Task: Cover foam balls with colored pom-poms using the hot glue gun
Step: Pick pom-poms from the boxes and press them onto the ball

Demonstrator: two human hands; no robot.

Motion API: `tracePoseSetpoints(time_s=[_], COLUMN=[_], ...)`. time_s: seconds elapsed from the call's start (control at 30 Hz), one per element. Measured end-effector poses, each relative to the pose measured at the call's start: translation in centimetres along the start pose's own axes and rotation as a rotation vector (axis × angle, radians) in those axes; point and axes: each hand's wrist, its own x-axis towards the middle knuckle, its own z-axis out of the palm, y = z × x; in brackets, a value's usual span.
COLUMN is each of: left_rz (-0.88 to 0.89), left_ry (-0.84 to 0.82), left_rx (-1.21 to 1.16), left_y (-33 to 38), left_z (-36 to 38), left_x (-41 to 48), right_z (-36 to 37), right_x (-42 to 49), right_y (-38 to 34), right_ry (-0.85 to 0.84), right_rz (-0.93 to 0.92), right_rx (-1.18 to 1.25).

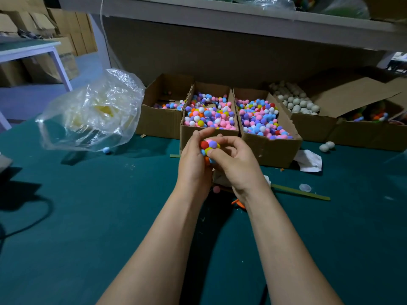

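A foam ball covered in colored pom-poms (209, 148) is held between both hands above the green table (99, 216). My left hand (193, 159) cups it from the left with curled fingers. From the right, my right hand (235, 164) grips it, thumb pressed on the pom-poms. Just behind the hands stand two cardboard boxes of loose pom-poms (209, 115) (262, 119). A box of bare white foam balls (297, 102) sits further right. An orange part of a tool (236, 202) peeks out under my right wrist; the rest is hidden.
A crumpled clear plastic bag (94, 113) lies at the left. A third box (165, 102) holds few pom-poms. Two loose foam balls (327, 146), a white paper scrap (309, 160), a green stick (301, 192) and a stray blue pom-pom (106, 150) lie on the table. A shelf overhangs the back.
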Motion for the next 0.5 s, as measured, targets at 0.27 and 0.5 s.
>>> tracePoseSetpoints(time_s=[0.27,0.5], left_rz=[0.032,-0.171], left_ry=[-0.046,-0.025], left_rx=[-0.039,-0.126], left_y=[0.6,1.5], left_z=[0.1,-0.1], left_x=[-0.1,-0.7], right_z=[0.0,0.2], right_x=[0.0,-1.2], right_y=[0.2,-0.1], right_ry=[0.04,-0.004], right_rz=[-0.158,-0.503], right_rx=[-0.012,-0.564])
